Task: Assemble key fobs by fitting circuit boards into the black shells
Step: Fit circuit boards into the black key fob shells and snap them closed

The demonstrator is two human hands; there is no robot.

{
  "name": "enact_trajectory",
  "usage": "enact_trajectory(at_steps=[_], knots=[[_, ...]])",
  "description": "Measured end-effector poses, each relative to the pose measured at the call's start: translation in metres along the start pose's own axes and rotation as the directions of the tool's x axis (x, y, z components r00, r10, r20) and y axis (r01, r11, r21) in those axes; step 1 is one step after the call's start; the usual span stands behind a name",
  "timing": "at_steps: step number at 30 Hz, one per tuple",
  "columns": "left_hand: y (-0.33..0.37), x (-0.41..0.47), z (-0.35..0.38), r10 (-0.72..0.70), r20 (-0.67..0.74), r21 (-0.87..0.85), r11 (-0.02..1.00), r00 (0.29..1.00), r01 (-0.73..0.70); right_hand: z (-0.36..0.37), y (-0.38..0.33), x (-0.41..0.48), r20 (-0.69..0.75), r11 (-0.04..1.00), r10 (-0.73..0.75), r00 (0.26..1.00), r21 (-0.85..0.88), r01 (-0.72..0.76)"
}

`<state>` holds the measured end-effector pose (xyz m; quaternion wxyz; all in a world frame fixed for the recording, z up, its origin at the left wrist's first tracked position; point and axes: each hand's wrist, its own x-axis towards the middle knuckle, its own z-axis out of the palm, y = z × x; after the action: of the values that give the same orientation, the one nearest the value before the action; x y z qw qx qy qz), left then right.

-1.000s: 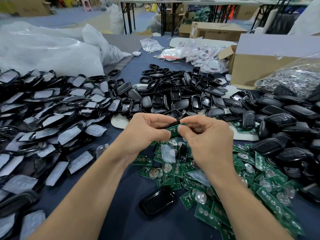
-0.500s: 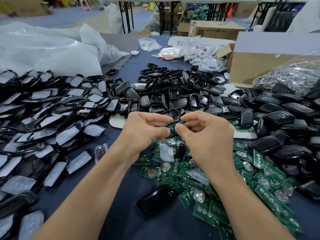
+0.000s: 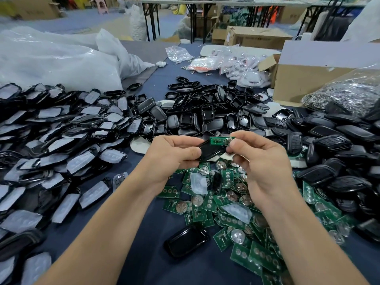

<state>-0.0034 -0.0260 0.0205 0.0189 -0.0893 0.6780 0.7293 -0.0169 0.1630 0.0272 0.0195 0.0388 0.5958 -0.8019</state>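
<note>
My left hand [image 3: 172, 155] grips a black shell [image 3: 209, 150] above the middle of the table. My right hand [image 3: 261, 159] pinches a green circuit board [image 3: 221, 140] with a silver coin cell, held just above the shell's right end. Below my hands lies a heap of green circuit boards [image 3: 232, 214]. Empty black shells [image 3: 205, 116] are piled behind my hands.
Shells with grey rubber pads [image 3: 61, 140] fill the left side. Closed black fobs [image 3: 339, 153] are heaped at the right. One glossy black shell [image 3: 186, 241] lies near the front. A cardboard box [image 3: 304, 79], a bag of metal rings [image 3: 345, 93] and white plastic bags [image 3: 51, 62] stand at the back.
My hands have drawn slightly apart. The green board, earlier pressed between both thumbs, now sits lifted in my right fingers above the black shell held by my left hand.
</note>
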Motion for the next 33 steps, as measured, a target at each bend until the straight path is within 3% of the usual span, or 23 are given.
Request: enact_trajectory(at_steps=[4,8,10,13,21,27,33], knots=[[-0.001,0.001,0.001,-0.025,-0.008,0.039,0.999,1.0,0.026,-0.002,-0.002,0.001,0.036,0.979,0.098,0.995,0.176,-0.103],[0.0,-0.001,-0.001,-0.062,-0.018,0.085,0.994,0.998,0.063,0.001,-0.002,0.0,0.035,0.981,0.026,0.999,0.19,-0.032],[0.001,-0.001,-0.002,-0.072,-0.02,0.093,0.993,0.997,0.074,0.001,0.0,0.001,-0.019,0.993,-0.061,0.998,0.105,0.063],[0.0,-0.001,-0.003,-0.07,-0.028,0.071,0.995,0.997,0.071,0.0,0.005,0.002,-0.082,0.974,-0.179,0.98,-0.156,0.165],[0.001,-0.003,-0.002,0.004,0.054,0.117,0.993,0.999,-0.01,0.0,0.009,-0.002,0.084,0.843,-0.298,0.951,-0.444,0.304],[0.0,-0.005,-0.001,0.034,0.05,0.173,0.984,0.998,-0.042,0.004,0.01,-0.008,0.149,0.748,-0.324,0.934,-0.564,0.349],[0.001,-0.005,0.0,0.023,0.066,0.17,0.985,0.998,-0.034,0.007,0.014,-0.007,0.084,0.719,-0.369,0.926,-0.606,0.342]])
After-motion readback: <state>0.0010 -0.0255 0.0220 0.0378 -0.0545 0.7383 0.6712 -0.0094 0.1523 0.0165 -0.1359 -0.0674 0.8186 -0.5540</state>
